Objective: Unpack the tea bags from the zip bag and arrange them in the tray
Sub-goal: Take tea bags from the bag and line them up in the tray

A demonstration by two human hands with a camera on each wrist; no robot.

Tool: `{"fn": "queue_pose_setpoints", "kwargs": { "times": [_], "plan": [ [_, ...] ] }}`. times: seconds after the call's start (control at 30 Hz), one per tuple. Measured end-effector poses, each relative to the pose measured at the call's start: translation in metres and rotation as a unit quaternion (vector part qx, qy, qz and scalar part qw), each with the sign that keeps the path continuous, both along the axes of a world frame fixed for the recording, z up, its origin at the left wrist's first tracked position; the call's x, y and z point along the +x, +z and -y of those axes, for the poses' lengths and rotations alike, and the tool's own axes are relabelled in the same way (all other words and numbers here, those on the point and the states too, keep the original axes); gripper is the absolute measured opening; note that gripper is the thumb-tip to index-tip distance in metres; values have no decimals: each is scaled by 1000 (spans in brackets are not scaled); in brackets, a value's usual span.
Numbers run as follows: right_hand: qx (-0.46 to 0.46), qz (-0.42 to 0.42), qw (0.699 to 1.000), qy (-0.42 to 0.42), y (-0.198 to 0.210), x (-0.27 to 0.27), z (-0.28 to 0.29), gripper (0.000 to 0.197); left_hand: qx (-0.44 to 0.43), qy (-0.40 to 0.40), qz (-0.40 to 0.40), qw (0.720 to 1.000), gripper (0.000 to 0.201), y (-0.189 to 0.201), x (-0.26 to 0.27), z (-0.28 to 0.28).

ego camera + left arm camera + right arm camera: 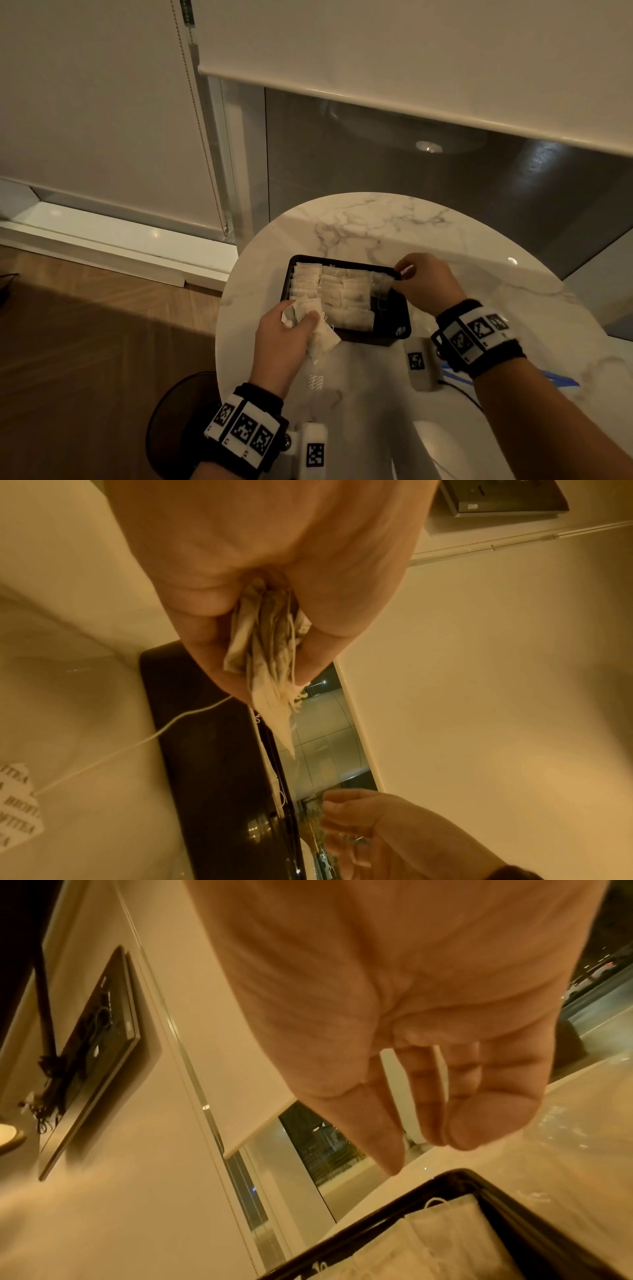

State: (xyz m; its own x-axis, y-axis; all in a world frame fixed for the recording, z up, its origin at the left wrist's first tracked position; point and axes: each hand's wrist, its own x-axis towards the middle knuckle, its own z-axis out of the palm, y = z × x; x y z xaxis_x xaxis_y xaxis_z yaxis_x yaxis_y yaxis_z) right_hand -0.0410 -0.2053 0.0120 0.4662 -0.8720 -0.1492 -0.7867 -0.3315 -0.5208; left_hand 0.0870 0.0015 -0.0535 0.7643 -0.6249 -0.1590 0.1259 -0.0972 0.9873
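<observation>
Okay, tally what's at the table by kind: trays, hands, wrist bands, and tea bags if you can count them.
Black tray: 1
Hands: 2 (left hand, right hand)
Wrist bands: 2 ()
Tea bags: too overlapped to count, in the tray and in the left grip
Total counted: 5
</observation>
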Motion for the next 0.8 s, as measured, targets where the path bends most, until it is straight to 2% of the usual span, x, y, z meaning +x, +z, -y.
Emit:
{"fn": "queue_pose_setpoints", "kwargs": {
  "times": [0.17,0.37,0.53,0.8],
  "plan": [
    [9,20,998,-65,-25,-26,-38,42,-3,-14,0,1000,5,7,-7,1],
    [67,82,987,-123,-51,-40,-53,46,-5,-31,-7,999,8,16,-21,0],
    [86,90,986,-114,-53,-56,-74,51,-10,-64,-21,998,13,25,-32,1],
    [102,88,987,-87,-51,-90,-99,48,-10,-87,-34,996,13,30,-52,2]
  ]
}}
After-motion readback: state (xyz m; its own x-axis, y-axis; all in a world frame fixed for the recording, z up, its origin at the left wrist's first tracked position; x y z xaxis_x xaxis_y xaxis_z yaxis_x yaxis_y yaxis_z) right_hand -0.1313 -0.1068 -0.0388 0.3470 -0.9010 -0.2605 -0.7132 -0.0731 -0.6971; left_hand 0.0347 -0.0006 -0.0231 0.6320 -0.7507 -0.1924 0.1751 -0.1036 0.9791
